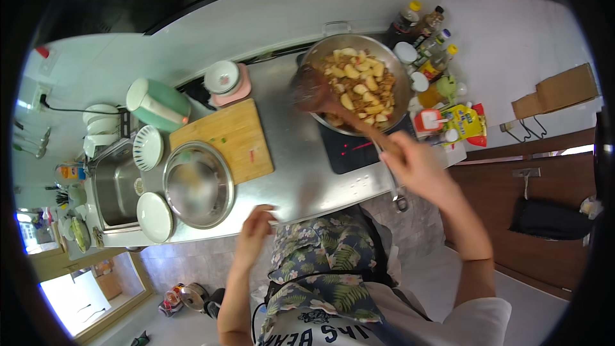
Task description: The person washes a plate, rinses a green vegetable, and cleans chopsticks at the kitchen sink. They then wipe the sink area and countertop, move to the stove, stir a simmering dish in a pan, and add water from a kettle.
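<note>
My right hand (408, 158) is closed around the handle of a wooden spatula (355, 117), whose broad, motion-blurred head hangs over the left rim of a metal wok (401, 57). Yellow-white food slices (360, 89), mixed with browned pieces, fill the wok, which sits on a black induction cooktop (343, 154) with lit red marks. The wok's long handle runs below my right hand toward the counter's front edge. My left hand (259, 221) holds nothing at the counter edge, its fingers loosely bent and apart. Left of it lies a round glass lid (199, 185) with a metal rim.
A wooden cutting board (250, 139) lies partly under the lid. Plates (154, 216), a green kettle (161, 103) and a sink (115, 192) are at the left. Stacked bowls (222, 78) stand near the wall. Condiment bottles (425, 24) and seasoning bags (463, 125) crowd the wok's right side.
</note>
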`<control>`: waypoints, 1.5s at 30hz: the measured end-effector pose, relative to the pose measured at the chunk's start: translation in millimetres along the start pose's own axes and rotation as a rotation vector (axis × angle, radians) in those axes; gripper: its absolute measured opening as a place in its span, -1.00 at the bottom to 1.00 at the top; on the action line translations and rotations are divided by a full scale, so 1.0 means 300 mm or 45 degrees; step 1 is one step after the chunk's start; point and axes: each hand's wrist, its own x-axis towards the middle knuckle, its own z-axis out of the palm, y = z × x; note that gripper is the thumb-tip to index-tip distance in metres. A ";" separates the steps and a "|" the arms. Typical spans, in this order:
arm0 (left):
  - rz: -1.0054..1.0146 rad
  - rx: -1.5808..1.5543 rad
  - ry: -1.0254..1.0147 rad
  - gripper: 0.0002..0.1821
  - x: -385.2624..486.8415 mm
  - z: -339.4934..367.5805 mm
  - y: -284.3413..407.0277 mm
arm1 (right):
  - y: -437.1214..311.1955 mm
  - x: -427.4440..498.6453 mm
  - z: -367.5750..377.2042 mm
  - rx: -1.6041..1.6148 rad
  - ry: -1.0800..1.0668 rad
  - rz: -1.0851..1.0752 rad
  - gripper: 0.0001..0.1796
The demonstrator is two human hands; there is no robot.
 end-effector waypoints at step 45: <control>0.060 0.239 -0.227 -0.64 0.269 0.971 -0.220 | 0.577 0.281 -0.032 0.115 -0.060 0.027 -0.50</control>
